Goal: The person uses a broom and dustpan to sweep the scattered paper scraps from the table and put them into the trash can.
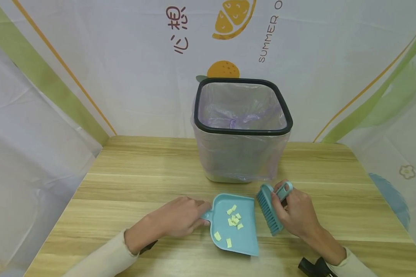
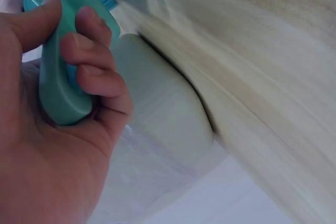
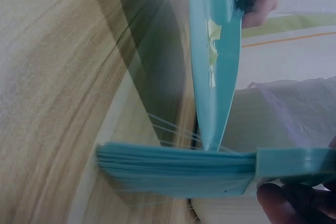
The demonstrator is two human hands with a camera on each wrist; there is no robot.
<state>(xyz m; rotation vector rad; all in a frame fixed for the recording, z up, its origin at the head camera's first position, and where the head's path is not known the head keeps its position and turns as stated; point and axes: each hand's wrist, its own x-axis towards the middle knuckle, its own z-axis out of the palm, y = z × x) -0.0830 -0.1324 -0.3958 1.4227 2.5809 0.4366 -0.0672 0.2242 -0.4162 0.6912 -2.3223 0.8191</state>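
A teal dustpan [image 1: 244, 238] carries several small pale-yellow paper pieces [image 1: 234, 220]. My left hand [image 1: 182, 217] grips its handle [image 2: 65, 87] at the left, the fingers curled round it in the left wrist view. In the right wrist view the pan looks raised off the table, with a shadow under it. My right hand [image 1: 298, 211] holds a teal hand brush [image 1: 271, 209] just right of the pan's open edge. Its bristles [image 3: 173, 169] point down to the table, close by the pan's lip.
Behind the dustpan stands a bin [image 1: 242, 157] with a black rim and a clear liner bag. The wooden table [image 1: 142, 169] is bordered by a printed white curtain [image 1: 131, 77]. Black straps show at both wrists.
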